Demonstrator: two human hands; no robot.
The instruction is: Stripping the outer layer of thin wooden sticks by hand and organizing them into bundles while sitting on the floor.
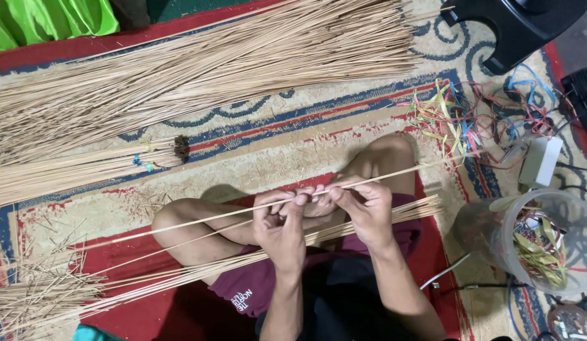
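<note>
I sit cross-legged on a patterned carpet. My left hand (279,222) and my right hand (363,205) pinch one long thin pale stick (199,219) between fingertips, close together above my legs. The stick runs from lower left to upper right past my knee. Beneath my hands a bundle of the same sticks (180,275) lies across my lap, its ends reaching right (426,205).
A big heap of sticks (199,69) covers the carpet at the top. A tied bundle (85,167) lies at left. Coloured ties (451,117) are scattered at right, near a clear plastic jar (546,243) with more ties and a black stool (521,25).
</note>
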